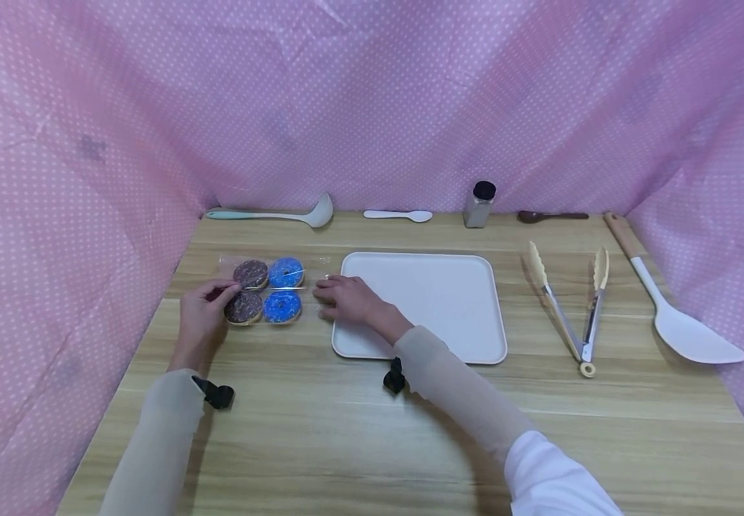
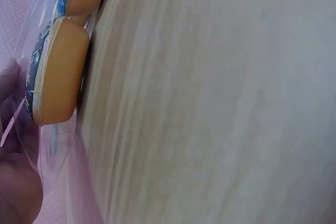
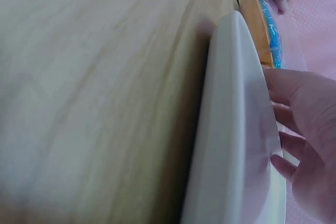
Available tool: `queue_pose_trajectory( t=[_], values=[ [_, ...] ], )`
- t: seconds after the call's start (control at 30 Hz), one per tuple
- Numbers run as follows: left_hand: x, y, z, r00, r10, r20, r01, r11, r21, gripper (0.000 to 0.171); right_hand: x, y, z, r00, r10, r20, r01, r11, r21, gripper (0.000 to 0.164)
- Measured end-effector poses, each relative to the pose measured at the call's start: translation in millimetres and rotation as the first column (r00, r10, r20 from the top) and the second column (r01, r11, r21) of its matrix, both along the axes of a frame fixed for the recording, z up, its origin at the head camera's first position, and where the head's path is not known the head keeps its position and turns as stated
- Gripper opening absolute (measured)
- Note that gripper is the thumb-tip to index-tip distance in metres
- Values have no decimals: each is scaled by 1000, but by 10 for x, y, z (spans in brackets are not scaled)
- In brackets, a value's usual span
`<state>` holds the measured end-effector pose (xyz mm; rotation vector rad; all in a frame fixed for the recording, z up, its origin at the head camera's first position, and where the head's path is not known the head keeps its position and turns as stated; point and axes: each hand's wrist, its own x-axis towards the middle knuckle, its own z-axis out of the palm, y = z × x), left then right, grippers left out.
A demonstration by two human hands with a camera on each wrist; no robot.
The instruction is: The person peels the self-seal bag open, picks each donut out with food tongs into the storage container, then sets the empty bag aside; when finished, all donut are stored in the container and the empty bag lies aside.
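A clear plastic bag (image 1: 267, 289) lies flat at the left of the table, holding two brown sprinkled donuts (image 1: 244, 309) and two blue ones (image 1: 282, 308). At the bag's left edge my left hand (image 1: 199, 312) pinches the plastic between thumb and fingers, beside the lower brown donut. In the left wrist view the film (image 2: 58, 150) bunches by that hand. My right hand (image 1: 354, 301) reaches over the left rim of a white rectangular tray (image 1: 436, 308), palm down, fingers loosely spread, fingertips at the bag's right end. Nothing shows in its grasp in the right wrist view.
Along the back edge lie a ladle (image 1: 317, 213), a small white spoon (image 1: 404, 215) and a dark spoon (image 1: 549, 216), with a black-capped shaker (image 1: 478, 206) upright among them. Spread tongs (image 1: 562, 319) and a large white spatula (image 1: 688, 333) lie at right. Pink dotted cloth (image 1: 372, 107) surrounds the table.
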<state>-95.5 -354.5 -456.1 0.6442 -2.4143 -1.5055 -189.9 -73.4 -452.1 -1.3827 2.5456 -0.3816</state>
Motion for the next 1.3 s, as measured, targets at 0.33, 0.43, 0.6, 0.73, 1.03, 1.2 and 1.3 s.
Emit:
queue_pose_trajectory(
  t=[0.33,0.43,0.6,0.73,1.03,1.2,1.3],
  values=[
    [-51,7,-27,999,21,-30,-19,999,41,38,-30,146,34,999,2,41,10,955,-297,34],
    [-60,12,-36,997,24,-70,-19,998,68,29,-34,219,63,997,-24,79,48,947,-318,33],
    [-57,5,-36,996,10,-86,-6,999,43,25,-66,428,78,991,-101,91,125,941,-316,30],
    [-51,-8,-39,1000,12,-23,-10,997,72,39,-123,665,82,985,-155,69,169,928,-333,29],
    [-41,-19,-26,1000,9,2,-9,998,61,42,-264,1295,177,953,-286,100,301,865,-402,33],
    [-51,-17,-38,1000,14,-15,-13,997,80,41,-295,1684,211,921,-374,108,383,818,-430,40],
    [-56,-25,-57,999,15,-42,-12,996,84,40,-278,1936,209,899,-424,112,427,787,-446,45]
  ],
)
